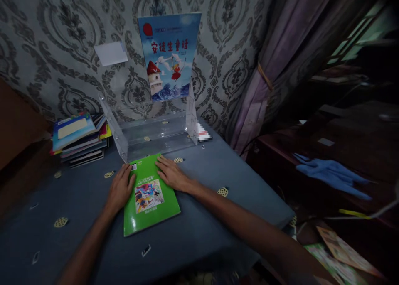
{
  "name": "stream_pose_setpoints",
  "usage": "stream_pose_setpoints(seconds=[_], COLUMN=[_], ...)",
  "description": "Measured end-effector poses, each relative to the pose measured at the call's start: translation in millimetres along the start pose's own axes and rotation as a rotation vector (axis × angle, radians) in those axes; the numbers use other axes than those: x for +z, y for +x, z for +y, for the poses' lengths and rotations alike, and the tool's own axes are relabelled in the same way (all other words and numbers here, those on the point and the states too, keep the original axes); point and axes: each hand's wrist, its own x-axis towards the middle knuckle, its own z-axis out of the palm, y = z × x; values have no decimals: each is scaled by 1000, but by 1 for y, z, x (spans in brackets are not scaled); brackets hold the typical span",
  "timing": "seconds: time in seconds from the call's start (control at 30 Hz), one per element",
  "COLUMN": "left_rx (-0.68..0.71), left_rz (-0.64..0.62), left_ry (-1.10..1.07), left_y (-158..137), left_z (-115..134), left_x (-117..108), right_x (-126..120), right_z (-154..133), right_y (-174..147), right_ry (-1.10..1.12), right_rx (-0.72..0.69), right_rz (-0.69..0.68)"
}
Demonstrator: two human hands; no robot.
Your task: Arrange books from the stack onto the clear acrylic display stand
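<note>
A green book [141,220] with a coloured picture and a barcode on its cover lies flat on the cloth-covered table, its print upside down to me. My left hand [119,188] rests along its upper left edge, fingers stretched forward near the barcode. Across the upper right edge lies my right hand [171,173], fingers extended onto the cover. Just beyond the book stands a clear plastic rack [152,131] with upright side panels. Above the rack, a blue illustrated children's book [170,56] stands upright against the patterned wall.
At the left is a stack of books [81,139]. A white card [111,53] shows in front of the wallpaper. To the right hang purple curtains [254,106]; past the table edge a blue glove [330,173] lies on a dark surface, with picture books [343,256] lower down.
</note>
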Motion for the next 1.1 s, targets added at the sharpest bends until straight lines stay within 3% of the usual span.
stream_pose_setpoints(seconds=[0.33, 0.67, 1.1], left_rx=[-29, -47, -56], left_rz=[-53, -109, -95], left_ry=[-11, -34, -20], left_y=[2, 3, -2], left_z=[8, 7, 11], left_x=[-8, -10, -8], right_x=[-7, -17, -23], right_z=[-21, -47, -54], right_y=[-32, -80, -97], right_ry=[-3, -44, -67], right_rx=[-6, -108, -186], right_rz=[-77, -115, -166])
